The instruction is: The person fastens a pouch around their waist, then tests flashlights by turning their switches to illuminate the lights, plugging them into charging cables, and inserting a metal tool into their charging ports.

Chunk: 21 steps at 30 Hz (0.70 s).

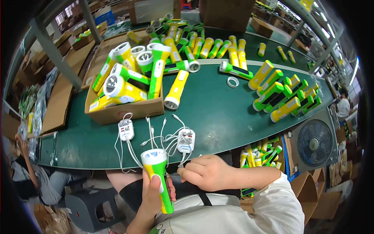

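My left hand (150, 193) is closed around a yellow and green flashlight (158, 175), held upright with its white head at the top, just off the table's near edge. To its right, my right hand (206, 172) is curled, its fingertips pinched where a white charging cable (182, 159) runs down to them; the cable's end is hidden. On the table ahead lie a white multi-port charger (186, 141) and a second white charger (126, 130), with several loose white cables tangled between them.
A cardboard box (128, 113) full of flashlights stands at left, with more flashlights piled behind it. Several stand in rows (276, 95) at right. A white ring (232, 82) lies on the green table (218, 117). A fan (314, 140) and a flashlight bin (261, 154) are right.
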Each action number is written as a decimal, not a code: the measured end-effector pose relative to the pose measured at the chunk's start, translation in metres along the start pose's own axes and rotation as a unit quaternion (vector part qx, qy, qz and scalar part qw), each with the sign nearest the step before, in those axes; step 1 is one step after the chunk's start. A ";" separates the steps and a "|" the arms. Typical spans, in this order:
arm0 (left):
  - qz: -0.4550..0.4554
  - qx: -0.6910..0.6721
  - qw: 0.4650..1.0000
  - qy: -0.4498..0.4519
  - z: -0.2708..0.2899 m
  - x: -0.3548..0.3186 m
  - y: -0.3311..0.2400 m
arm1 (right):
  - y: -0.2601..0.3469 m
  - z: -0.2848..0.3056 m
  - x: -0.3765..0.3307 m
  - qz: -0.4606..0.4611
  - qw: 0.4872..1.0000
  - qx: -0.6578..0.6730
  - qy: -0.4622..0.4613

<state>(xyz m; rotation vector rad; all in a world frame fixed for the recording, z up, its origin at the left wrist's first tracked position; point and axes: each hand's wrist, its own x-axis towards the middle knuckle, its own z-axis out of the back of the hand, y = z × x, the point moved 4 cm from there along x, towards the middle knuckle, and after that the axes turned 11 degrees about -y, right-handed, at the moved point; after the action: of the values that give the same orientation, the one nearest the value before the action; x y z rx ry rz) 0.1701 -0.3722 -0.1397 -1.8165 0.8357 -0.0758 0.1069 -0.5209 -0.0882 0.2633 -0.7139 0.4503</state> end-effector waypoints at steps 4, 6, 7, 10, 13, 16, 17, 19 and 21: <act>-0.117 0.098 0.988 -0.011 -0.004 0.004 -0.007 | -0.013 -0.018 -0.019 -0.422 0.732 0.532 0.044; -0.184 0.223 0.957 0.001 0.003 0.009 -0.014 | -0.009 -0.033 -0.037 -0.524 0.295 0.785 0.148; -0.209 0.279 0.937 0.002 0.008 0.009 -0.015 | -0.007 -0.033 -0.037 -0.527 0.302 0.782 0.139; -0.150 0.139 0.978 -0.027 0.003 0.011 -0.002 | -0.009 -0.033 -0.028 -0.509 0.669 0.541 0.035; -0.037 0.027 0.998 -0.035 -0.004 0.011 0.002 | -0.003 -0.022 -0.019 -0.317 0.879 0.352 -0.055; 0.092 -0.047 0.995 0.010 -0.002 0.012 0.006 | -0.011 -0.013 -0.014 -0.285 0.855 0.432 -0.009; 0.151 -0.080 0.984 0.045 -0.004 0.010 0.007 | -0.015 -0.011 -0.012 -0.202 0.916 0.338 -0.074; 0.169 -0.061 0.984 0.008 -0.004 0.008 0.008 | -0.017 0.007 -0.006 -0.083 0.988 0.092 -0.095; 0.149 -0.065 0.986 -0.031 -0.013 0.007 0.003 | -0.008 0.020 -0.003 -0.006 0.982 -0.022 -0.186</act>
<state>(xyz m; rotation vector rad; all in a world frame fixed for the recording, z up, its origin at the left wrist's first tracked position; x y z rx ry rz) 0.1687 -0.3870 -0.1389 -1.7851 1.0785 0.2309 0.0971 -0.5362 -0.0764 0.3143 -1.0858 0.3777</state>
